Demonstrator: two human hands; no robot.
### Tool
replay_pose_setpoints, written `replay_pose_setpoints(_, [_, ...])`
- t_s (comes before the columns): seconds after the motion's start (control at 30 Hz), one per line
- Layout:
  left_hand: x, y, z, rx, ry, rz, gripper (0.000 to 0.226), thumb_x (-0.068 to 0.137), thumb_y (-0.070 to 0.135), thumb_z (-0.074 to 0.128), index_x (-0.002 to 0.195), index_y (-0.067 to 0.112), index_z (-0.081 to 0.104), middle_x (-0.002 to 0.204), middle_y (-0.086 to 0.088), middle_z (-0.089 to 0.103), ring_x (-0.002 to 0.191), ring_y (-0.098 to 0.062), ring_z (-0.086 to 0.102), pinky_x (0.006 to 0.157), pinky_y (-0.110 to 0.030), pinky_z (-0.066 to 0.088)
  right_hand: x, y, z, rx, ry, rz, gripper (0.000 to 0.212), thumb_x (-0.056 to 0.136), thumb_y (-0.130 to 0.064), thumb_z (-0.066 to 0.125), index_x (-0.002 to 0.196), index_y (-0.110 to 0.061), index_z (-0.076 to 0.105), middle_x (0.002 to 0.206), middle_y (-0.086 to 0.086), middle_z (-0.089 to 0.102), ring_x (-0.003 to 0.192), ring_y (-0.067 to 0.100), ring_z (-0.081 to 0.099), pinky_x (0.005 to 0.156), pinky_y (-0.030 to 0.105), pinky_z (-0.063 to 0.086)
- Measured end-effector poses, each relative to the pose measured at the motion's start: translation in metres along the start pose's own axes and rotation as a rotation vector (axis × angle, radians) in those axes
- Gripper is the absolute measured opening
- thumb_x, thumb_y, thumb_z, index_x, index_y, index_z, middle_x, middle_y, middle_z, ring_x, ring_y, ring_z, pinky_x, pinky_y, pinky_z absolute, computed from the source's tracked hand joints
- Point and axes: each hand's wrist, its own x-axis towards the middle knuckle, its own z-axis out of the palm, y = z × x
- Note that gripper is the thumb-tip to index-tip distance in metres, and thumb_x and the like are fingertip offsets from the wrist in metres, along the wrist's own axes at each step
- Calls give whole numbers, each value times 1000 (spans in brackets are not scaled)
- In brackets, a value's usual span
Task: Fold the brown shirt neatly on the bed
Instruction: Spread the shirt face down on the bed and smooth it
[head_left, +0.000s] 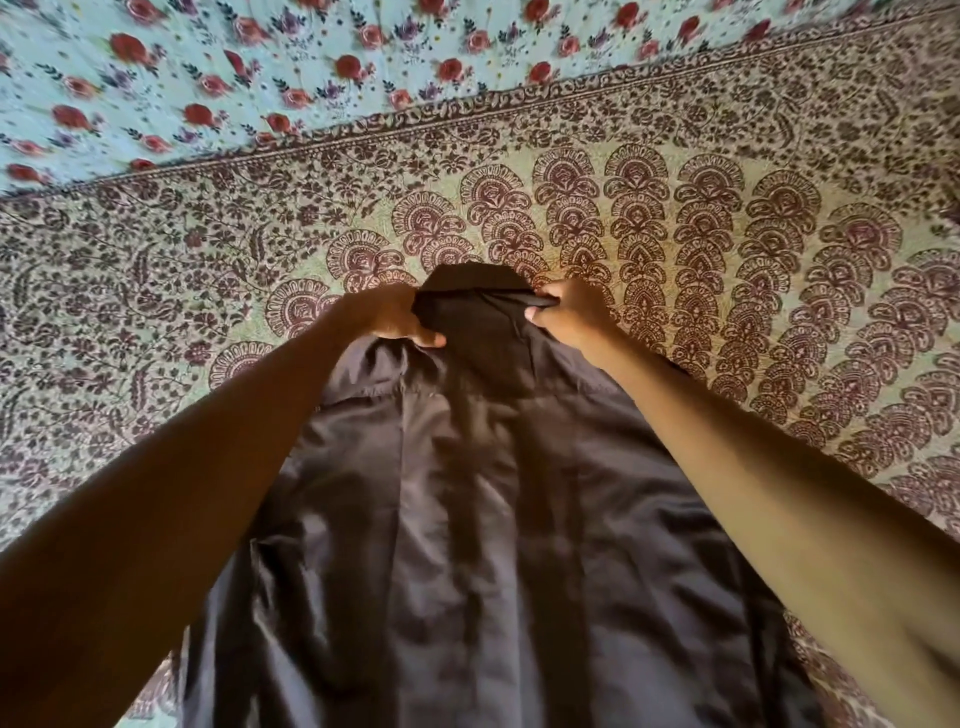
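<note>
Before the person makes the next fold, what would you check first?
1. Left hand grips the collar: ok.
2. Right hand pinches the collar's other end: ok.
3. Shirt smooth: not ok, the cloth shows creases.
4. Sleeves laid out evenly: cannot tell, the arms and the picture's edges hide them.
5. Bedspread flat ahead of the collar: ok.
</note>
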Motion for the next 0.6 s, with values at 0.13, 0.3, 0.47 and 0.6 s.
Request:
replay_pose_setpoints(0.13, [7, -6, 11, -13, 347, 44, 60, 73, 11, 81, 126, 8, 52, 111, -6, 61, 104, -21, 58, 91, -31, 46, 1, 7, 5, 1, 116, 16, 32, 83, -25, 71, 110, -7, 68, 99, 8, 71, 79, 17, 60, 54, 20, 35])
replay_pose_setpoints(0.3, [4, -4, 22, -182, 103, -39, 42, 72, 19, 82, 109, 14, 63, 108, -8, 66, 102, -25, 62, 97, -39, 48, 2, 12, 2, 26, -44, -26, 35, 79, -27, 77, 108, -12, 67, 89, 2, 64, 77, 17, 58, 53, 19, 36])
replay_pose_setpoints(0.47, [12, -7, 35, -319, 434, -58, 67, 63, 16, 88, 118, 15, 51, 112, -7, 54, 100, -22, 52, 87, -34, 48, 0, 12, 8, 4, 35, -17, 42, 75, -26, 79, 111, -9, 65, 89, 0, 60, 81, 17, 56, 63, 23, 37])
replay_pose_setpoints(0.6, [15, -16, 40, -290, 502, -92, 73, 61, 24, 89, 118, 16, 44, 116, -10, 52, 108, -26, 52, 89, -33, 45, -9, 10, 11, -129, 116, -32, 50, 79, -39, 74, 118, -11, 60, 105, 6, 68, 93, 22, 63, 71, 27, 46])
